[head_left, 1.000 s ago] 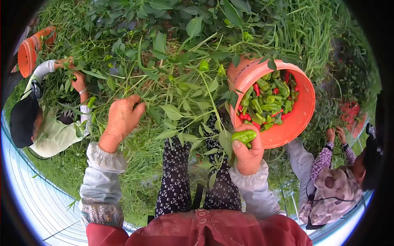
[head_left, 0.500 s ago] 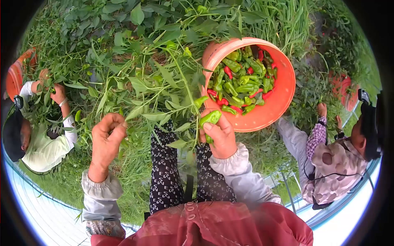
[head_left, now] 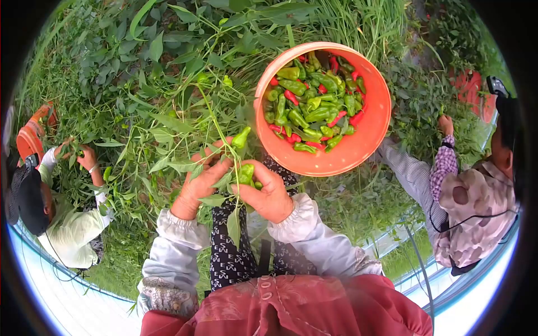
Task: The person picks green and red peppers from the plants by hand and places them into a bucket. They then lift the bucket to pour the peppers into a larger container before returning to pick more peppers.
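My left hand [head_left: 203, 182] is closed around the leafy stem of a pepper plant [head_left: 211, 112], with leaves partly covering the fingers. Close beside it, my right hand [head_left: 269, 193] grips a green pepper [head_left: 245, 174] between thumb and fingers. Part of another green pepper shows behind that thumb. One more green pepper [head_left: 241, 138] sits on the stem just above both hands. Beyond my right hand, an orange bucket [head_left: 358, 157] leans with its mouth toward me, holding many green and red peppers [head_left: 319, 113].
Pepper plants and tall grass [head_left: 358, 28] spread ahead. At the left a person in a pale top [head_left: 75, 238] works among plants near an orange bucket [head_left: 31, 140]. At the right another person in a camouflage top [head_left: 476, 196] reaches into plants by a red container [head_left: 473, 92].
My left hand has moved right from a leaf tip to the stem, beside my right hand. My right hand, still on the pepper, has shifted left and slightly down.
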Tool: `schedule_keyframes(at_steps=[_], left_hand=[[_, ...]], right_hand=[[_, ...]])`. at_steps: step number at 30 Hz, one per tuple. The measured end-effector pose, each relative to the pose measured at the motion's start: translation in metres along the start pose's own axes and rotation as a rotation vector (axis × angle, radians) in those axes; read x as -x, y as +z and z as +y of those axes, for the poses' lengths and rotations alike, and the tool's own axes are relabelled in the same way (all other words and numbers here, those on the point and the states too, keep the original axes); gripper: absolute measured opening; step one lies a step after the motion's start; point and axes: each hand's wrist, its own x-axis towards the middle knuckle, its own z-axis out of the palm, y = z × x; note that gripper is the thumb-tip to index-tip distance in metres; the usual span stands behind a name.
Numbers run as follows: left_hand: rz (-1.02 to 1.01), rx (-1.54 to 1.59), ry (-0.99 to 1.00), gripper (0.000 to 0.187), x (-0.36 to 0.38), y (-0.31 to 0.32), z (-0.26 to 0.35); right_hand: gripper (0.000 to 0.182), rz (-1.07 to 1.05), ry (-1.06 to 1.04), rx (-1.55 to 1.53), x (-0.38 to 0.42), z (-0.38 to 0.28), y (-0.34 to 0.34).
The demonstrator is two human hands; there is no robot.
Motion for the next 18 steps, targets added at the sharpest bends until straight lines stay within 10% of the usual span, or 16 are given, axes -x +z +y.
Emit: schedule_keyframes(at_steps=[7, 18], left_hand=[[-0.140, -0.159, -0.189, 0.032, 0.013, 0.049, 0.000], [-0.123, -0.850, 0.531, 0.036, -0.051, 0.121, 0.042]], right_hand=[[0.028, 0.308, -0.053, 0.051, 0.027, -0.007, -0.065], [0.033, 0.567, -0.265, 0.225, 0.027, -0.044, -0.142]])
